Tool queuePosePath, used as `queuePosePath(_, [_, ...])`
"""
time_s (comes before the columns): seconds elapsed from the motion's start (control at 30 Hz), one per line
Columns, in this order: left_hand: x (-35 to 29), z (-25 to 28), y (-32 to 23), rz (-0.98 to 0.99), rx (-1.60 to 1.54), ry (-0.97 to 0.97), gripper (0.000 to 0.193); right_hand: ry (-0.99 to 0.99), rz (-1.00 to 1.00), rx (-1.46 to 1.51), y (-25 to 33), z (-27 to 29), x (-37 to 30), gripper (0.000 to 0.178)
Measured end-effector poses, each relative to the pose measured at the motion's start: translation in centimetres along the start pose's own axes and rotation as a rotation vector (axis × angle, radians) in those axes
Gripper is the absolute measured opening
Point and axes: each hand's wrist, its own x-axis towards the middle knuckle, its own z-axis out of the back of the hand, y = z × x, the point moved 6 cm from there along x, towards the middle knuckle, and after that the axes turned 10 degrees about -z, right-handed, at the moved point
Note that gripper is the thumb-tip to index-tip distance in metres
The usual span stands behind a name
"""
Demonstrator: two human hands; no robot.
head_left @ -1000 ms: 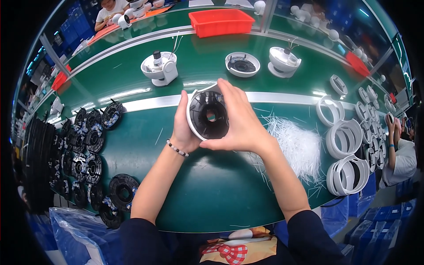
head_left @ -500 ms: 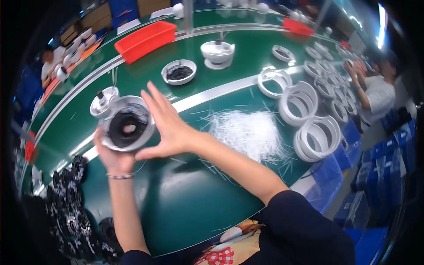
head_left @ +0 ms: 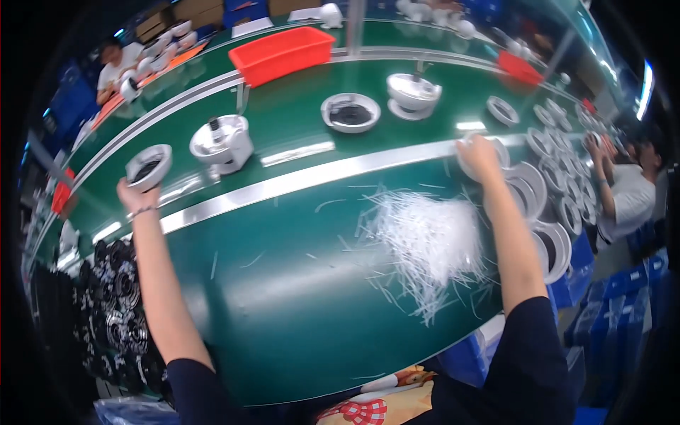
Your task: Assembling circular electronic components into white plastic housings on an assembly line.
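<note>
My left hand (head_left: 134,197) is closed on the near edge of a white round housing (head_left: 161,164) with a black part inside it, tilted over the green conveyor belt at the left. Over to the right, my right hand (head_left: 479,156) has its fingers closed at a white ring (head_left: 504,151), the farthest of several stacked along the bench; the fingertips are partly hidden. Between my arms lies a loose pile of thin white strips (head_left: 425,237) on the green bench. Next to the left housing, a white pot-shaped unit (head_left: 228,145) with a wire stands on the belt.
Another black-filled white housing (head_left: 350,113) and a white unit (head_left: 413,95) sit farther along the belt. A metal rail (head_left: 297,183) divides belt from bench. Black round parts (head_left: 117,304) are heaped at left. A red bin (head_left: 283,55) stands behind; co-workers sit at both sides.
The white housing, earlier in front of me near both hands, has moved left onto the belt side with my left hand. My right hand has swung right to the white rings. The view has shifted.
</note>
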Motion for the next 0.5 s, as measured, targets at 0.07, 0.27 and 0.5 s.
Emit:
queuePosePath(0.07, [3.0,2.9,3.5,0.068,0.026,0.056,0.045,0.013,-0.055,0.042,-1.0,-1.1,1.4,0.056])
queuePosePath(0.27, [4.0,7.2,7.7,-0.002,0.144,-0.077,0.048,0.015,0.048,0.066,-2.0,-3.8,3.2,0.048])
queuePosePath(0.5, [-0.1,4.7,3.6,-0.316,0.889,-0.300,0.059,-0.005,-0.054,0.035,-3.6,-3.5,3.0,0.030])
